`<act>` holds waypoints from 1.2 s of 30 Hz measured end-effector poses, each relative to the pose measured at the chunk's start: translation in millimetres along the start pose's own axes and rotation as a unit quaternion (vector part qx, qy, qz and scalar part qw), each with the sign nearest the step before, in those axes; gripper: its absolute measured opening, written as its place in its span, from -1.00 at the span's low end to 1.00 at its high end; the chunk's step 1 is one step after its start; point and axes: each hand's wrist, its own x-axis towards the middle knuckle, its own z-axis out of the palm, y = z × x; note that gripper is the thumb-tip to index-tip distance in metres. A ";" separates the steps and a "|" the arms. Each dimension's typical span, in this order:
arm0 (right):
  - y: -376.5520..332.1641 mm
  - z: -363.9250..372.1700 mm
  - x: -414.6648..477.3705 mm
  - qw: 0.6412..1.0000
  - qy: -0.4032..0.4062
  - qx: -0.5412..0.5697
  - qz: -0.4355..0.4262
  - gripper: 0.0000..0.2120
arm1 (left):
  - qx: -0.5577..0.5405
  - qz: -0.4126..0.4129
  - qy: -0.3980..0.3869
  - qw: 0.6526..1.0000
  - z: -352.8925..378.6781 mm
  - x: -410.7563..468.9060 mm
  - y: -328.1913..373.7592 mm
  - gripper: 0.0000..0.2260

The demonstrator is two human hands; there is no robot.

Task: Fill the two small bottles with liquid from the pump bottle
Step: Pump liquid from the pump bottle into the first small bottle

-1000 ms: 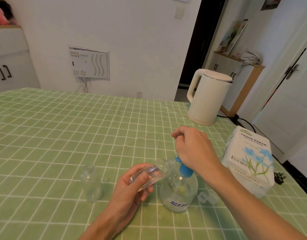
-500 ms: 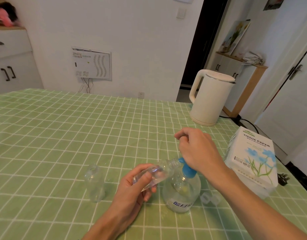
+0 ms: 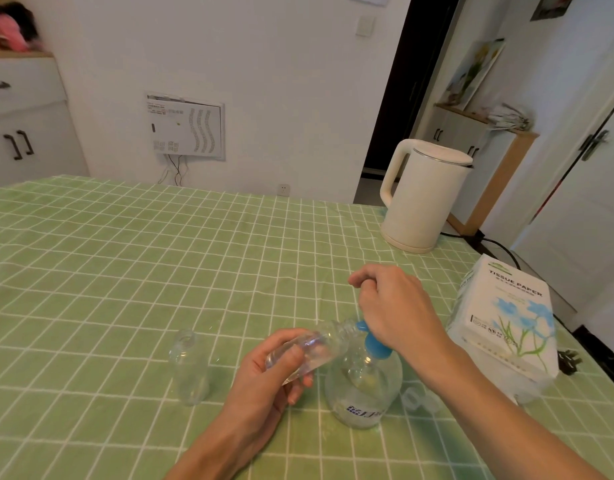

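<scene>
On the green checked tablecloth (image 3: pixel 125 271), near the front edge, is where it's all going on. The left hand (image 3: pixel 264 375) has its fingers and thumb wrapped round one small bottle (image 3: pixel 312 351), which is clear and tipped over almost on its side, mouth pointing right and sitting right up against the blue nozzle of the pump bottle (image 3: pixel 364 389). That one's a round clear thing standing upright on the cloth, some clear liquid in the bottom, blue lettering low on the front.

The right hand (image 3: pixel 395 306) is sitting on top of the blue pump (image 3: pixel 374 344) with its fingers curled in. The pump head is hidden under the hand, so honestly I can't tell if it's gripping it or just pressing down with the heel of the palm.

The second small bottle (image 3: pixel 191 368) stands upright by itself just left of the left hand, not touching anything, no cap on, and it looks empty.

Further back on the right there's a white kettle (image 3: pixel 423 195), and closer in on the right edge a tissue pack (image 3: pixel 506 320) with blue flowers on it, well apart from the bottles.
</scene>
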 end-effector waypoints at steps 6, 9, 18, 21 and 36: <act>-7.6 -7.8 2.7 0.998 0.029 -0.042 -0.024 -0.68 | 0.006 0.009 -0.004 1.000 2.2 -0.2 0.9 -0.41; -8.5 -5.5 2.4 0.998 0.033 -0.033 -0.029 -0.64 | 0.008 0.008 0.000 1.000 1.3 -0.1 0.4 -0.43; -1.1 -2.9 -1.3 0.997 -0.047 -0.060 0.022 -0.56 | 0.006 0.009 -0.007 1.000 -0.1 0.4 -0.8 -0.42; -3.3 -6.0 -1.1 0.996 -0.043 -0.076 0.025 -0.57 | 0.005 0.011 -0.006 1.000 0.0 0.3 -1.4 -0.41; -3.9 -6.3 3.0 0.991 -0.081 -0.093 0.047 -0.58 | 0.012 0.022 -0.007 1.000 -3.8 3.1 -6.0 -0.44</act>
